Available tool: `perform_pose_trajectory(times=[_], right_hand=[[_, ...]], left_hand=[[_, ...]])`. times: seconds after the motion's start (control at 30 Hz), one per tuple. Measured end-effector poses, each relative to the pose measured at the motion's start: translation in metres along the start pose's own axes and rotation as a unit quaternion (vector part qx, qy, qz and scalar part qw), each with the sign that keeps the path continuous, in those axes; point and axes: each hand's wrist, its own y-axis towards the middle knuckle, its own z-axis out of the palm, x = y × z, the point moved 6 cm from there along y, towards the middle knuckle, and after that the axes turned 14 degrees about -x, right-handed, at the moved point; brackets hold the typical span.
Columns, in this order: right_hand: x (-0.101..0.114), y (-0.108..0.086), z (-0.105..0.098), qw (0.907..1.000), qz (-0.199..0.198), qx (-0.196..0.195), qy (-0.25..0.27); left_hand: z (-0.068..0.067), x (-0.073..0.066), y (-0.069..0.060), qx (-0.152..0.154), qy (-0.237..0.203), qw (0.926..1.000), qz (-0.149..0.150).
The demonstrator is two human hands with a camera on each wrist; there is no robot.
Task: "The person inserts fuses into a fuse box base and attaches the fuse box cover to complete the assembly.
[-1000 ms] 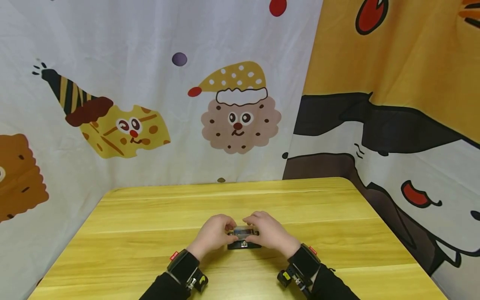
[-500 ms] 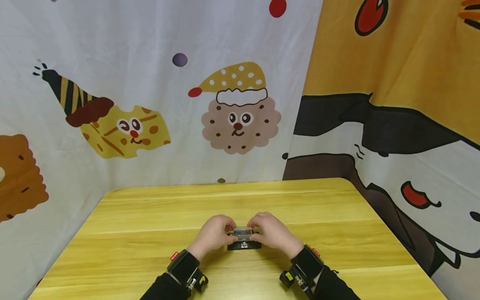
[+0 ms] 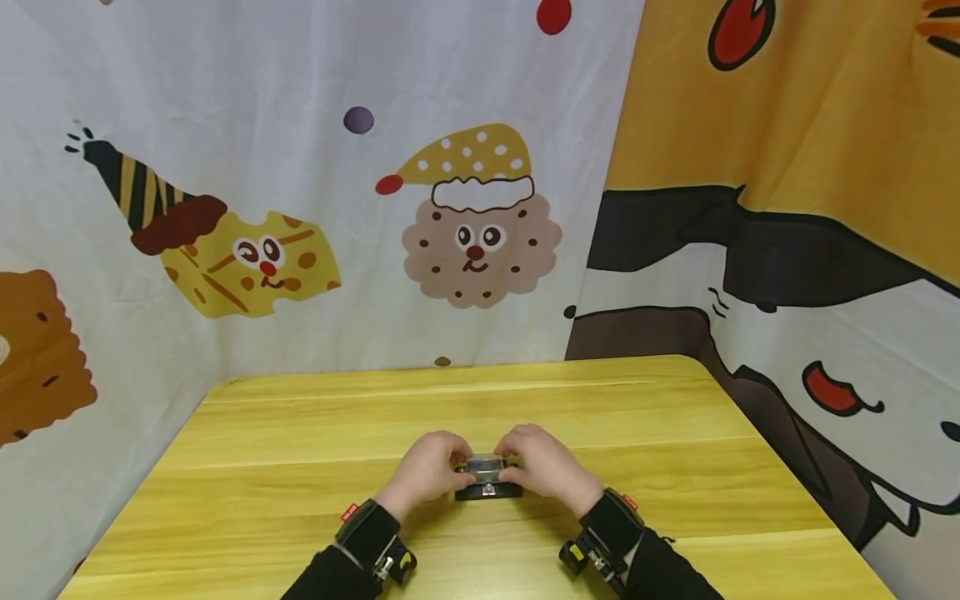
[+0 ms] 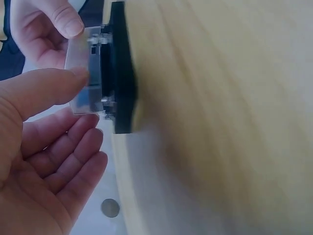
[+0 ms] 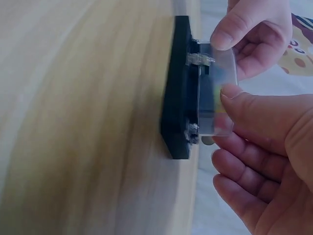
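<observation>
A small box with a clear plastic cover and a flat black base stands on the wooden table in front of me. My left hand pinches the cover's left end between thumb and fingers. At the right end, my right hand grips the same cover. The left wrist view shows the left thumb pressed on the cover's near face, with the base on the tabletop. Small clear fittings sit between cover and base in the right wrist view. The cover's contents are blurred.
The light wooden table extends around both hands. Behind it hangs a white curtain with cartoon food prints. An orange, black and white printed cloth hangs along the right side. Black cameras are strapped to both wrists.
My right hand has shifted slightly to the right along the cover, showing more of its top. The left hand and the black base have stayed in place.
</observation>
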Motion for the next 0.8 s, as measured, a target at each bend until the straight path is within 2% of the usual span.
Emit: perform_pose_trajectory(times=[0.23,0.63,0.8], right_hand=[[0.001,0.001,0.004,1.0,0.006,-0.002,0.004],[-0.002,-0.004,0.005,0.9999,0.003,0.009,0.013],[-0.006,-0.009,-0.001,0.9994,0.012,0.019,0.025]], left_hand=[[0.002,0.004,0.0,0.006,0.002,0.9999,-0.011],[0.002,0.0,-0.002,0.006,0.016,0.9997,0.016],[-0.001,0.0,-0.004,0.001,0.019,0.9998,0.009]])
